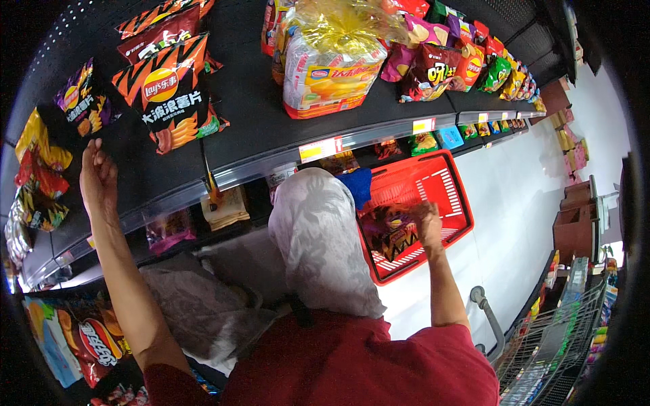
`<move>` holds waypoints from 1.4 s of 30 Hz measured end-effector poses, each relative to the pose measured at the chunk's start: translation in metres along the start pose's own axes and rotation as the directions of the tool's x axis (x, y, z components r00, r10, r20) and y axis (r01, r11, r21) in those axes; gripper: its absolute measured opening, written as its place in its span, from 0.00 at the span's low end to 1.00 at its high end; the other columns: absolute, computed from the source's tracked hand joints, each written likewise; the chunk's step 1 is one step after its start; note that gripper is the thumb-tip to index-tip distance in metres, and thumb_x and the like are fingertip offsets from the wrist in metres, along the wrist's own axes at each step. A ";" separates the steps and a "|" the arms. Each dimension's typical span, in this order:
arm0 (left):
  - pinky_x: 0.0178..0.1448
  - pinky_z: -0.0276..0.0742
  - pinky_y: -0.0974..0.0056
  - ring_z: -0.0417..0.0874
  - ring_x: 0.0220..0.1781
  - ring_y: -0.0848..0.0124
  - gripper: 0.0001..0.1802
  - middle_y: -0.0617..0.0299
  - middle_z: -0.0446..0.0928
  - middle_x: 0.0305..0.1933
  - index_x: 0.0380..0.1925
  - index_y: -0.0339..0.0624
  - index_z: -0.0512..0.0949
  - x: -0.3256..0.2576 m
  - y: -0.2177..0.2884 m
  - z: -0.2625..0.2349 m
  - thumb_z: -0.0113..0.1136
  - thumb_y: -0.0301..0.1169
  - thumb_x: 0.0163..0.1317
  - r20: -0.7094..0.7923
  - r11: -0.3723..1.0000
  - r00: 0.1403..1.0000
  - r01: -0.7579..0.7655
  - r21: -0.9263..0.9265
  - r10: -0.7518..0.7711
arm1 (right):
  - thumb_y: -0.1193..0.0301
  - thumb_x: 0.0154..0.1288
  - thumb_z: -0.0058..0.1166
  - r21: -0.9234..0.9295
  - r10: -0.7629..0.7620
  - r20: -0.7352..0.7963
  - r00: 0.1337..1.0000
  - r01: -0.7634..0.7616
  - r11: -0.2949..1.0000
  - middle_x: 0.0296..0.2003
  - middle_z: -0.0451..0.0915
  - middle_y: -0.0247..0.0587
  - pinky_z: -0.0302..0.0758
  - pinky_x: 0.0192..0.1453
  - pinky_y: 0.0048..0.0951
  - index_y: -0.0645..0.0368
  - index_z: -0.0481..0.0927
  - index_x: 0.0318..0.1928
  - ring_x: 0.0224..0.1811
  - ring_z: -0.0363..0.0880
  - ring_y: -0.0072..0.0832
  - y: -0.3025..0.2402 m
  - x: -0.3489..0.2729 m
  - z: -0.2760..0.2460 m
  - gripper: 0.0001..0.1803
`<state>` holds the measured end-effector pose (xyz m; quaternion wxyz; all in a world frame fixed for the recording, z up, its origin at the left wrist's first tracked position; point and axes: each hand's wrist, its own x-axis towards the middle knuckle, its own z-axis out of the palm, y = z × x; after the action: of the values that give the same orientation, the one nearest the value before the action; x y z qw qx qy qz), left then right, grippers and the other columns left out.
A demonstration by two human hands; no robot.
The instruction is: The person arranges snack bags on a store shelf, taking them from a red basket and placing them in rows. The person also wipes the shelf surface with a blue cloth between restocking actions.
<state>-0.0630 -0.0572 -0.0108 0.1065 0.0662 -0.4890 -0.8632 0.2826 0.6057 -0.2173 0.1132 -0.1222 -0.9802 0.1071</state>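
My right hand [428, 227] is closed on the edge of a dark chip bag [391, 231] with orange zigzag stripes and purple parts. The bag is over or in a red shopping basket [379, 271]; whether it rests on the bottom I cannot tell. On the left, my left hand [99, 177] is raised at the black shelf with nothing in it, fingers loosely bent and a little apart. Just beyond its fingertips stands a purple-and-black chip bag [82, 101]. A larger black-and-orange chip bag [166, 95] stands to the right of it.
Along the shelf [257, 145] stand a clear-wrapped bread pack [332, 74] and a row of colourful snack bags [467, 64]. Yellow and red bags [40, 169] crowd the far left. My knee [315, 223] in patterned grey cloth is beside the basket. A wire cart [555, 338] stands lower right.
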 end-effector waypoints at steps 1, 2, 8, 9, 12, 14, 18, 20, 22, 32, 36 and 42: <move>0.21 0.48 0.75 0.55 0.18 0.85 0.12 0.76 0.66 0.22 0.45 0.41 0.78 0.000 0.001 0.000 0.58 0.37 0.70 0.022 1.000 1.000 0.014 0.007 -0.014 | 0.61 0.70 0.42 0.266 0.139 0.011 0.990 -0.137 0.954 0.36 0.81 0.39 0.74 0.50 0.38 0.58 0.83 0.33 0.48 0.75 0.37 -0.001 0.004 -0.017 0.19; 0.21 0.48 0.74 0.55 0.17 0.85 0.12 0.76 0.67 0.22 0.45 0.41 0.78 -0.002 0.003 -0.002 0.58 0.37 0.70 0.039 1.000 0.999 0.023 0.019 -0.024 | 0.65 0.67 0.47 0.287 0.151 0.000 0.989 -0.145 0.947 0.35 0.81 0.39 0.75 0.49 0.37 0.58 0.83 0.33 0.47 0.76 0.37 -0.013 0.011 -0.039 0.14; 0.21 0.48 0.74 0.55 0.16 0.84 0.13 0.75 0.66 0.22 0.44 0.40 0.78 -0.010 0.007 0.012 0.57 0.38 0.71 0.081 0.997 0.994 0.067 0.041 -0.070 | 0.90 0.51 0.59 0.243 0.003 -0.197 0.980 0.046 0.969 0.36 0.79 0.40 0.76 0.48 0.31 0.61 0.80 0.34 0.42 0.78 0.34 -0.082 0.040 -0.172 0.12; 0.21 0.48 0.74 0.55 0.16 0.84 0.13 0.74 0.66 0.22 0.44 0.40 0.78 -0.012 0.009 0.011 0.56 0.38 0.71 0.110 0.996 0.991 0.071 0.051 -0.076 | 0.90 0.51 0.59 0.222 -0.033 -0.238 0.971 0.088 0.971 0.36 0.80 0.40 0.76 0.49 0.31 0.61 0.80 0.34 0.43 0.78 0.34 -0.102 0.046 -0.191 0.12; 0.21 0.49 0.75 0.56 0.17 0.84 0.14 0.74 0.66 0.23 0.44 0.39 0.78 -0.023 0.013 0.022 0.56 0.38 0.71 0.200 0.989 0.973 0.094 0.118 -0.117 | 0.91 0.53 0.58 0.125 -0.123 -0.317 0.940 0.170 0.977 0.42 0.82 0.42 0.76 0.52 0.31 0.62 0.81 0.35 0.47 0.79 0.32 -0.142 0.057 -0.247 0.12; 0.20 0.50 0.75 0.57 0.16 0.84 0.15 0.73 0.67 0.23 0.43 0.38 0.79 -0.034 0.015 0.029 0.55 0.40 0.72 0.260 0.976 0.958 0.065 0.206 -0.118 | 0.89 0.54 0.60 0.134 -0.144 -0.344 0.928 0.201 0.970 0.43 0.82 0.41 0.75 0.54 0.31 0.62 0.82 0.35 0.49 0.78 0.33 -0.170 0.064 -0.272 0.11; 0.19 0.50 0.75 0.59 0.16 0.85 0.20 0.71 0.72 0.24 0.43 0.40 0.80 -0.061 0.018 0.055 0.53 0.47 0.72 0.445 0.930 0.874 0.019 0.366 -0.193 | 0.84 0.59 0.59 0.097 -0.287 -0.363 0.887 0.342 0.934 0.48 0.81 0.41 0.73 0.56 0.32 0.60 0.83 0.37 0.51 0.77 0.32 -0.211 0.076 -0.315 0.07; 0.23 0.58 0.75 0.66 0.23 0.83 0.28 0.67 0.76 0.30 0.48 0.40 0.78 -0.078 0.021 0.067 0.49 0.55 0.71 0.563 0.906 0.771 0.044 0.421 -0.299 | 0.80 0.61 0.60 0.318 -0.275 -0.382 0.882 0.405 0.857 0.50 0.79 0.45 0.72 0.56 0.31 0.63 0.82 0.36 0.53 0.76 0.31 -0.233 0.082 -0.328 0.04; 0.32 0.76 0.69 0.81 0.32 0.69 0.37 0.52 0.82 0.43 0.56 0.35 0.73 -0.093 0.014 0.083 0.49 0.60 0.67 0.741 0.933 0.623 -0.048 0.356 -0.251 | 0.76 0.62 0.61 0.378 -0.370 -0.413 0.832 0.526 0.762 0.51 0.78 0.47 0.72 0.57 0.32 0.64 0.82 0.36 0.54 0.75 0.33 -0.257 0.092 -0.338 0.04; 0.73 0.64 0.51 0.66 0.72 0.58 0.67 0.50 0.60 0.74 0.73 0.37 0.54 -0.138 0.000 0.097 0.83 0.51 0.36 0.962 0.867 0.178 0.489 0.098 -0.209 | 0.76 0.65 0.58 0.777 -0.606 -0.466 0.644 0.626 0.068 0.47 0.79 0.54 0.74 0.60 0.40 0.62 0.79 0.30 0.52 0.79 0.41 -0.415 0.167 -0.284 0.05; 0.69 0.71 0.56 0.77 0.63 0.60 0.62 0.51 0.75 0.62 0.66 0.29 0.61 -0.126 0.028 0.078 0.85 0.37 0.29 0.922 0.867 0.191 0.446 0.223 -0.336 | 0.79 0.64 0.57 0.815 -0.715 -0.443 0.541 0.575 -0.070 0.49 0.79 0.52 0.74 0.62 0.40 0.61 0.80 0.34 0.54 0.79 0.39 -0.457 0.212 -0.265 0.01; 0.35 0.82 0.65 0.87 0.36 0.67 0.46 0.51 0.84 0.45 0.63 0.30 0.65 -0.099 0.012 0.047 0.65 0.20 0.35 0.789 0.918 0.567 0.397 -0.013 -0.234 | 0.64 0.69 0.56 0.963 -0.571 -0.250 0.781 0.261 -0.065 0.59 0.76 0.49 0.74 0.65 0.34 0.63 0.75 0.60 0.60 0.77 0.35 -0.512 0.234 -0.245 0.23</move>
<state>0.0241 0.0002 0.0251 -0.2646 -0.2346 -0.3826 -0.8536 0.0117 0.2270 0.1837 0.0751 0.3080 -0.6407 0.6993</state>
